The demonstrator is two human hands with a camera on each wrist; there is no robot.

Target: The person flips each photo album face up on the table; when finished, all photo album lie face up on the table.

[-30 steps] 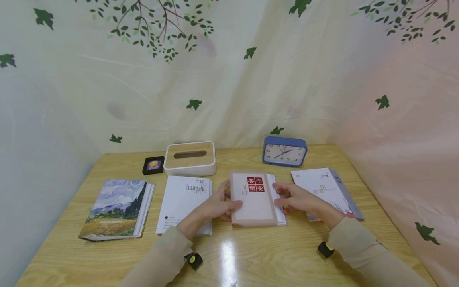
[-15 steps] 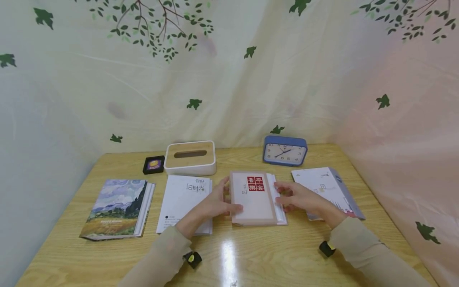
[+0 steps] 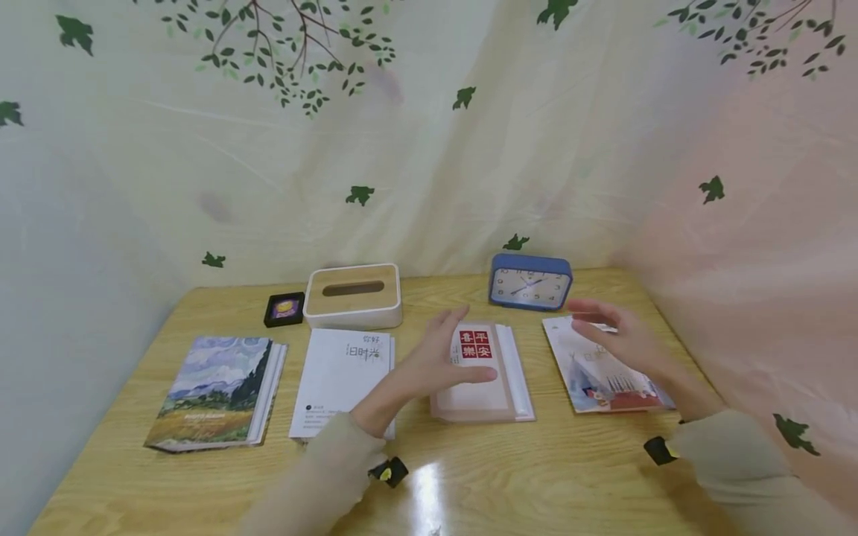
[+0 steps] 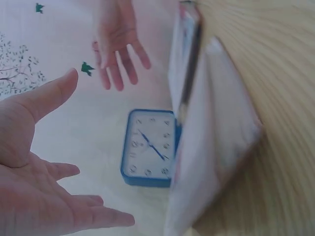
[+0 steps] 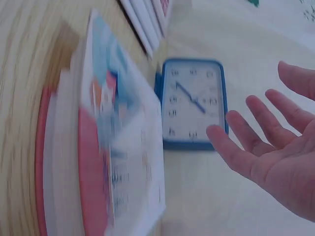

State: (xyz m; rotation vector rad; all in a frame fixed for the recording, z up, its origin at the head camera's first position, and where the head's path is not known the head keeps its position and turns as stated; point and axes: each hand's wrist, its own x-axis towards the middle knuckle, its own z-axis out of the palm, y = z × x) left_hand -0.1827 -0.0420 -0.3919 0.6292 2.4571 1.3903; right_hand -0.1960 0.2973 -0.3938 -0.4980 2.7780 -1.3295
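Bearing "平安喜樂", book (image 3: pixel 505 363) near left hand (image 3: pixel 436 362)

Left hand (image 3: pixel 432 361) let go of pink-edged album (image 3: pixel 479 398), now just floating over it, thumb spread from fingers. Right hand (image 3: pixel 623 342) off it too, swung over to white book (image 3: pixel 596 383), hanging above that one.
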